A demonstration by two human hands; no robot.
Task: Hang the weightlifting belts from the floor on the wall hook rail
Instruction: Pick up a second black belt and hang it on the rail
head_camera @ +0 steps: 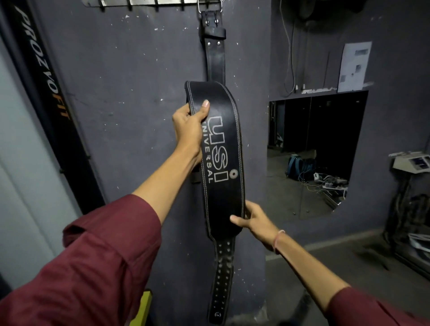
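Note:
A black leather weightlifting belt (221, 149) with white "USI UNIVERSAL" lettering hangs against the dark wall. Its metal buckle sits on the hook rail (149, 2) at the top edge of the view. The narrow strap runs down from the buckle, and the wide padded part bows out toward me. My left hand (189, 125) grips the left edge of the wide part near its top, thumb on the front. My right hand (252, 220) holds the right edge lower down. The punched tail end hangs free below.
Several empty hooks sit on the rail to the left of the buckle. A black "PROZVOFIT" banner (46, 76) leans at the left. A wall opening or mirror (314, 151) at the right shows a bag and cables. Equipment stands at the far right.

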